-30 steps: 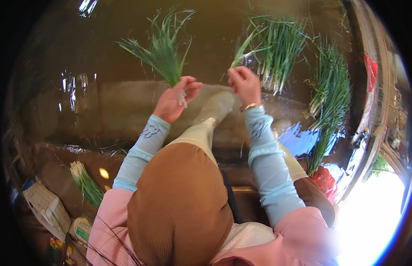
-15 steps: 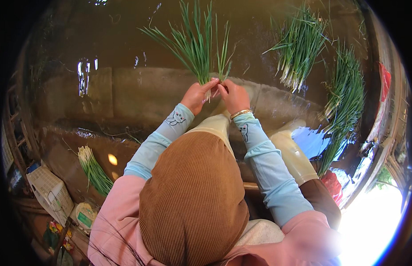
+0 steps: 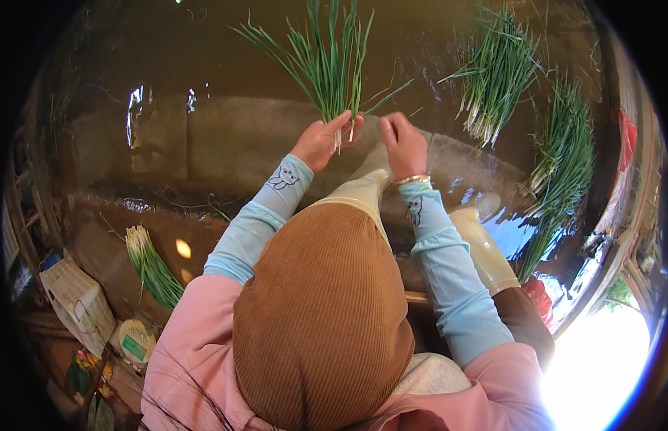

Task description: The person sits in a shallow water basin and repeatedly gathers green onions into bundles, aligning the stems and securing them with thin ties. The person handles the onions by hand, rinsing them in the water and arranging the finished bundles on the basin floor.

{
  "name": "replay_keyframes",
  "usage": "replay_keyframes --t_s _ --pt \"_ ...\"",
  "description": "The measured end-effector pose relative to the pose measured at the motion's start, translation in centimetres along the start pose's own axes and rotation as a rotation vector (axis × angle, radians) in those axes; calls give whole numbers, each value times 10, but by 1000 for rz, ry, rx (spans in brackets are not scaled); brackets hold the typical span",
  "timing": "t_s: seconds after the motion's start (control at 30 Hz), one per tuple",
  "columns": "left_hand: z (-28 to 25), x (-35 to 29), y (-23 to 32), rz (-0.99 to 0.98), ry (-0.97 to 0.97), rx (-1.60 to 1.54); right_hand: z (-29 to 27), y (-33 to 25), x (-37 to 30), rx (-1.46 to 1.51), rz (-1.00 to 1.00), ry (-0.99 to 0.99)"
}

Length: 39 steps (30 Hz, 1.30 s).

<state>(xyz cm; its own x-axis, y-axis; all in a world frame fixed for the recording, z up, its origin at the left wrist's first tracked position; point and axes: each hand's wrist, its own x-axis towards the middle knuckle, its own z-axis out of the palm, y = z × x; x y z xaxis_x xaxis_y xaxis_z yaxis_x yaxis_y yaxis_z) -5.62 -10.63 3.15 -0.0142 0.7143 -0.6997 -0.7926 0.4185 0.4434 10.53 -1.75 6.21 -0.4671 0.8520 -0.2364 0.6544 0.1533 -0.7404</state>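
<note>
My left hand (image 3: 324, 141) is closed round the white lower ends of a small bunch of spring onions (image 3: 332, 72), whose green leaves fan out away from me over the brown water. Just to its right, and apart from it, my right hand (image 3: 406, 147) is curled with thumb and fingers together. Whatever it may hold is hidden. A loose green leaf (image 3: 391, 96) slants out between the bunch and my right hand.
Muddy water (image 3: 226, 65) surrounds my pale boots (image 3: 485, 248). A thick spring onion bunch (image 3: 495, 79) lies at the far right, with a longer pile (image 3: 567, 151) beside it. At left are another bunch (image 3: 153, 266) and a white plastic basket (image 3: 79, 305).
My right hand has come away from the bunch and moved right, its fingers curled. My left hand still holds the spring onions, and their leaves now stand closer together.
</note>
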Motion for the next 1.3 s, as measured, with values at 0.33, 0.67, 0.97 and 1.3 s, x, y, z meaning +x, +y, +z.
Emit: replay_keyframes --t_s 0.33,0.67,0.97,1.3 --pt "-28 -15 2 8 -109 18 14 13 85 -362 -430 -455" --pt "-36 -29 16 -60 -31 100 -220 19 224 541 -130 621" --pt "-36 -38 23 -151 -142 172 -97 80 128 441 377 77" --pt "0 -32 41 167 1 55 17 -20 52 559 94 -255"
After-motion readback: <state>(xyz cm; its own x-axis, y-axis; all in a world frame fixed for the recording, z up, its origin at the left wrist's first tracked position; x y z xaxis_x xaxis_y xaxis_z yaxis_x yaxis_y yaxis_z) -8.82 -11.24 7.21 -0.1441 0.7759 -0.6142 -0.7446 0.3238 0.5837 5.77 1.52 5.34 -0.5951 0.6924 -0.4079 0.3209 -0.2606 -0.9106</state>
